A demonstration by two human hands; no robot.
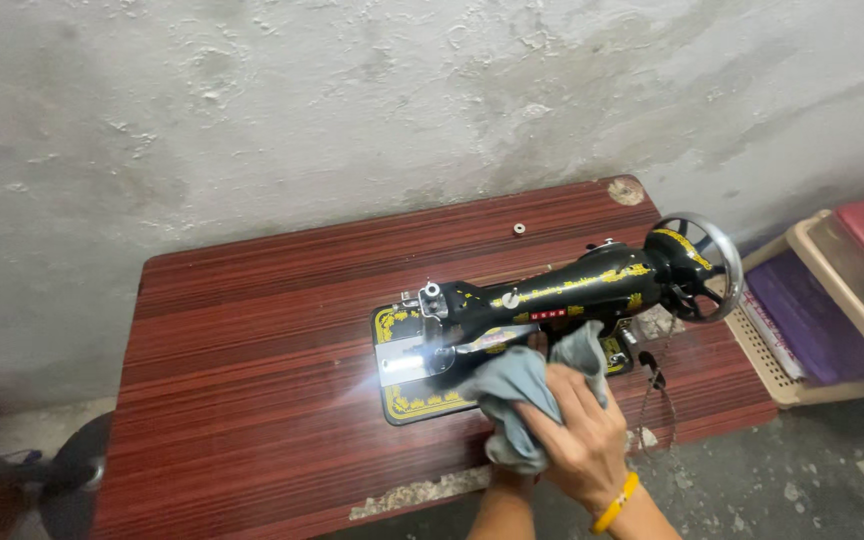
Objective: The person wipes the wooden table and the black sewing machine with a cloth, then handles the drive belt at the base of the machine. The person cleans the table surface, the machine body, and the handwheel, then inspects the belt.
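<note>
Closed grip: right hand [582, 440] bunches a grey cloth [517, 385] against the black sewing machine [552, 295], wiping its bed; left hand hidden beneath.

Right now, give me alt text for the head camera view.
A hand presses a grey-blue cloth against a black sewing machine with gold decoration, set in a reddish-brown striped table against a rough grey wall. A beige shelf unit stands at right.

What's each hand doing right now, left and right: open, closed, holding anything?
Right hand: closed on the grey cloth, pressed against the black sewing machine.
Left hand: only a forearm shows under the right wrist; its state cannot be told.
</note>
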